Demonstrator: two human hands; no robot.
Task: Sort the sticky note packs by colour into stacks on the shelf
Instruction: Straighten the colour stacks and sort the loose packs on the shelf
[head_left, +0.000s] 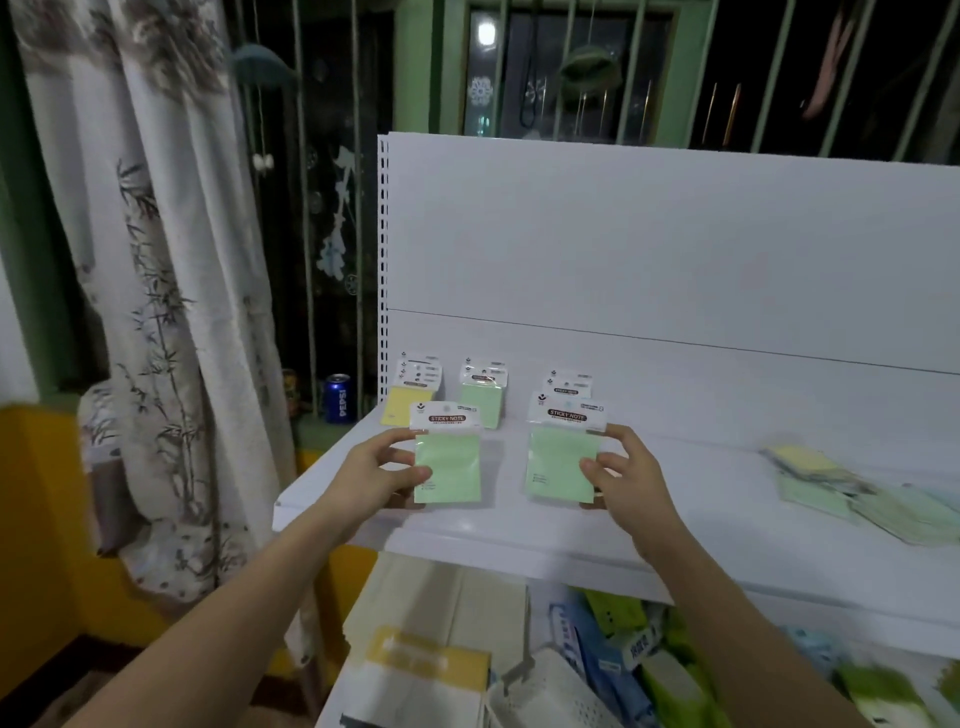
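left hand (375, 470) pinching green pack (448, 467), right hand (626, 475) pinching another (561, 462)

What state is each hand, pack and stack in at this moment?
Left hand: gripping a green pack.
Right hand: gripping a second green pack.
Yellow stack: resting at the shelf back.
Green stack: resting beside it.
Unsorted pile: loose, far right.
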